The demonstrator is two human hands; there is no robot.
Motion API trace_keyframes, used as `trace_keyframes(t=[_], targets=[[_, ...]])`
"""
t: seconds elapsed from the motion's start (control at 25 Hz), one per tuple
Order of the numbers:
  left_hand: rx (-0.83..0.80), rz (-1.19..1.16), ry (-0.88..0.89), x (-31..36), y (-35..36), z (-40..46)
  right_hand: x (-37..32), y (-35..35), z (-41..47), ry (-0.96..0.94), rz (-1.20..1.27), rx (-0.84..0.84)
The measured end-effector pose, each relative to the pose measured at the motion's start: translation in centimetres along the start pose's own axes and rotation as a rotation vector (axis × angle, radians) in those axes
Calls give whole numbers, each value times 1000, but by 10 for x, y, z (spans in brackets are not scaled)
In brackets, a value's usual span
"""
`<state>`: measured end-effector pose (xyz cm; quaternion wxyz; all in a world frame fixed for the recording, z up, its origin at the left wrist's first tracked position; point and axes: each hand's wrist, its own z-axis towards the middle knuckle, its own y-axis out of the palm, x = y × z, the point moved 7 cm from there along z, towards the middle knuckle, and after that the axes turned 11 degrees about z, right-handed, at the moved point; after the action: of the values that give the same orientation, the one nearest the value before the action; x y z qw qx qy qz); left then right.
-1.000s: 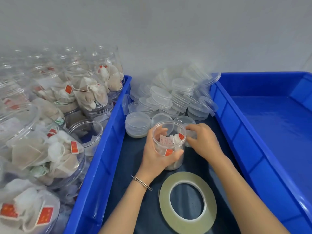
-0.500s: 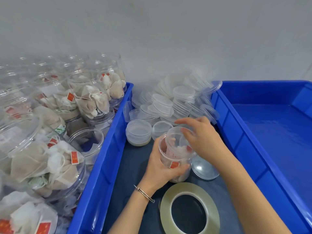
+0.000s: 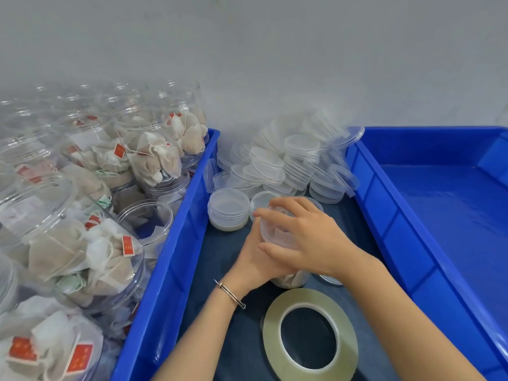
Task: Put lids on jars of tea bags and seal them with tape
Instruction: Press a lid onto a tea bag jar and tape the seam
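Before both hands (image 3: 288,243), tape roll (image 3: 310,335); behind, stacked lids (image 3: 277,166).

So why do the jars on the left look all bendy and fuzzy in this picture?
Head view: the wide lens stretches the edges, so the near jars of tea bags bulge and the far ones smear into the wall; the blue bin shows soft glare; the right hand and tape roll in the middle look sharper.

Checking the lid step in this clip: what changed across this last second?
The right hand picked a clear lid from beside the jar and now holds it on the jar's mouth, fingers curled around its rim. The left hand kept gripping the jar. The tape roll stayed put.
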<state>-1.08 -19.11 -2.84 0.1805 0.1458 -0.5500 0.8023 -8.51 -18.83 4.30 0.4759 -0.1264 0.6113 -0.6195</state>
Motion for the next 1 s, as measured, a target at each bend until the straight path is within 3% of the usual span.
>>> trace_keyframes(t=[0.16, 0.36, 0.48, 0.6, 0.84, 0.92, 1.0], targets=[[-2, 219, 139, 25, -12, 7, 1, -3, 1, -83, 69, -39], [163, 430, 241, 39, -20, 0, -9, 6, -4, 110, -169, 305], [232, 126, 149, 28, -36, -5, -18, 12, -1, 278, -299, 420], [216, 399, 255, 34, -24, -5, -15, 8, 1, 305, -346, 455], [129, 457, 270, 34, -17, 5, 1, 12, 5, 119, -169, 132], [-36, 263, 236, 29, -17, 6, 0, 4, 4, -12, -61, 29], [-84, 30, 137, 14, -13, 5, 0, -1, 3, -111, 44, -86]])
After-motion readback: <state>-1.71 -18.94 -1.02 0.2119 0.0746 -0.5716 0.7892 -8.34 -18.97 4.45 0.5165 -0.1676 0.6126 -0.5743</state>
